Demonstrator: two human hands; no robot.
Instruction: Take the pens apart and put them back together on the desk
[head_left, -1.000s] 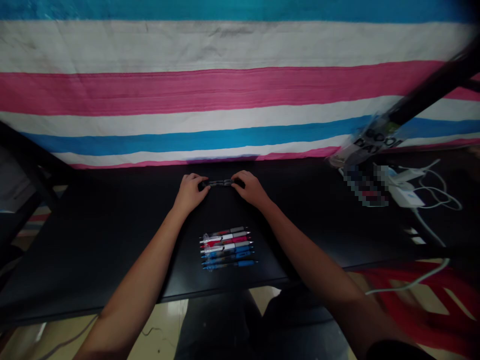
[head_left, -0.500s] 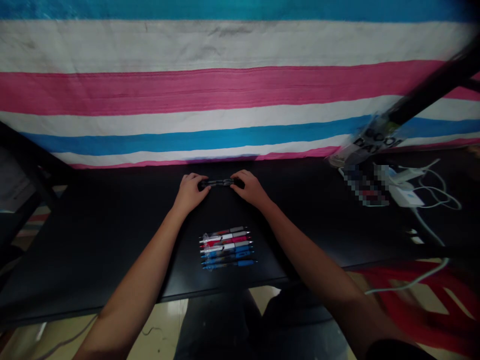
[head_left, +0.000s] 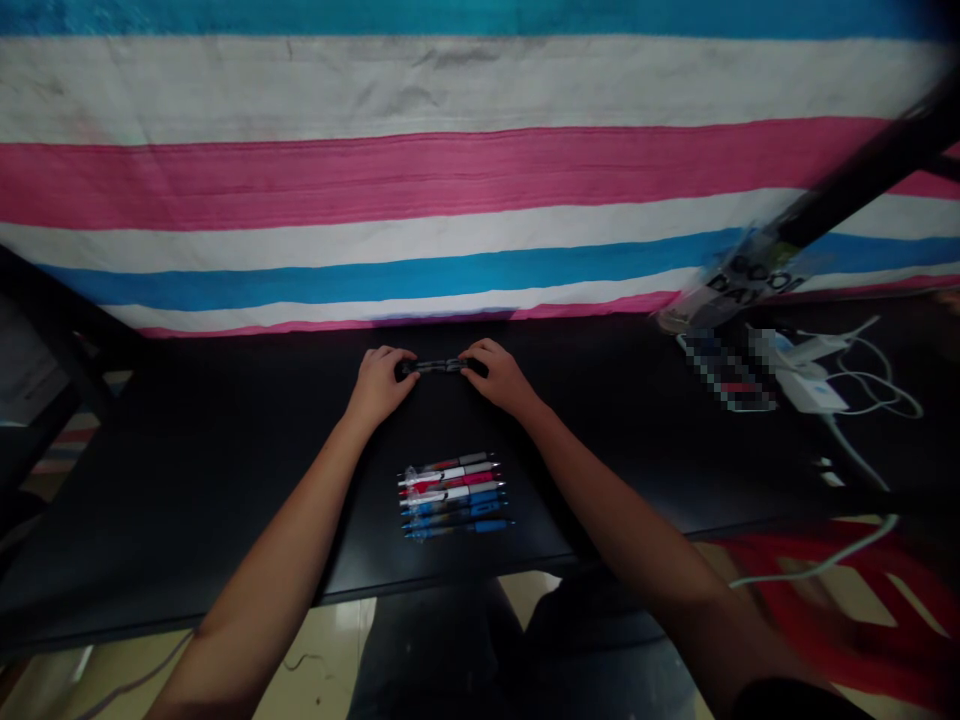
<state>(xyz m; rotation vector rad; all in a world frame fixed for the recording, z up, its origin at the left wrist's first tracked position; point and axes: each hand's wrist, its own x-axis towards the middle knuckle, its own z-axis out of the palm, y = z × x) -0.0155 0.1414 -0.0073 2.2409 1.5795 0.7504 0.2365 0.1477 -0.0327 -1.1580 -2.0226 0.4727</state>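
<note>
Near the back of the black table [head_left: 247, 430], my left hand [head_left: 381, 382] and my right hand [head_left: 495, 375] grip opposite ends of some dark pens [head_left: 433, 366]. The pens lie crosswise between my fingers, low at the tabletop; how many there are I cannot tell. The fingers of each hand are closed round their end and hide it. Closer to me, between my forearms, several pens [head_left: 454, 493] lie side by side in a row, with grey, white, red and blue barrels. Something clear and crinkled covers their left ends.
A striped sheet [head_left: 450, 180] hangs behind the table. On the right are a blurred-out phone-like object [head_left: 739, 385], a white power strip [head_left: 814, 388] with cables, and a clear bag with lettering [head_left: 739, 280] by a black post. A red stool [head_left: 840, 610] stands below the table edge.
Almost nothing differs. Both hands keep their hold on the dark pens, which have shifted only very slightly between the fingers; the row of pens lies as before.
</note>
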